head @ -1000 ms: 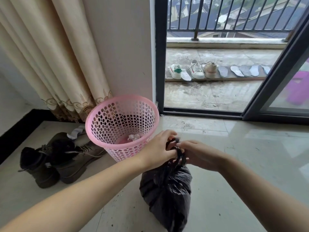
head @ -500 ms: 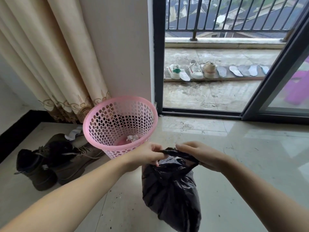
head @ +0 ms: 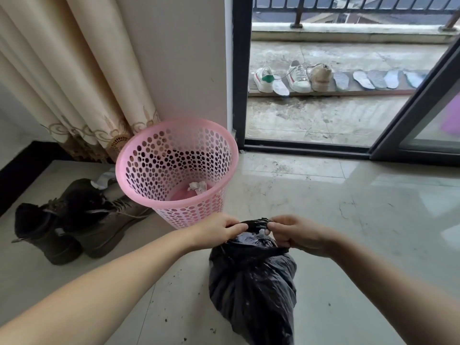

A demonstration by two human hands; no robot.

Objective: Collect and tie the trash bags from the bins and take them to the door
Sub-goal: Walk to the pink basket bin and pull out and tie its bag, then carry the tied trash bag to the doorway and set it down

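The left hand (head: pixel 219 230) and right hand (head: pixel 296 235) are each pinching an end of the twisted black strip at the top of the trash bag (head: pixel 254 287), pulling it taut level between them. The bag is hanging just below both hands, its long axis running down and toward the person, its neck pointing up. Just beyond the left hand, the pink bin (head: pixel 174 170) is standing upright with boots (head: pixel 74 220) to its left. Right of the right hand, bare floor (head: pixel 361 207) is lying open up to the balcony door track (head: pixel 306 148).
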